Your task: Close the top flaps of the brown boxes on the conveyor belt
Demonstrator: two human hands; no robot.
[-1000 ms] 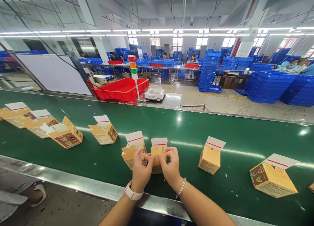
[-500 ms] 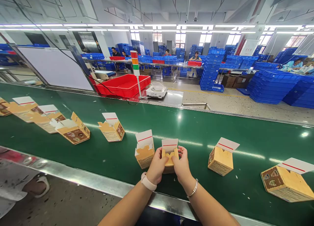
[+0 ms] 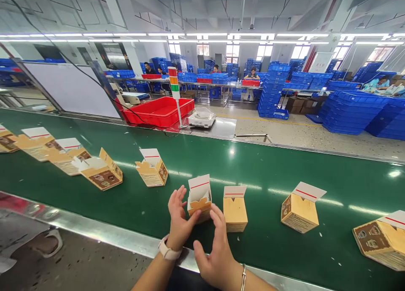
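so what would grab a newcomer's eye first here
The long green conveyor belt fills the lower half, with a row of cardboard cartons on it, white flaps marked in red. The left hand and right hand are at its near edge by one open carton. Beyond it, a red crate sits left and blue crates pile high.

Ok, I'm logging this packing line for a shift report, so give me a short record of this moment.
left hand: open, thumb at the lower edge of a cardboard carton
right hand: open, fingertips close to that carton's lower corner
carton state: on the green conveyor belt, white red-striped tab raised
next carton: a second carton, just right of it
wrists: white watch on left, thin bracelet on right
beyond belt: red crate, bench scale, stacked blue crates
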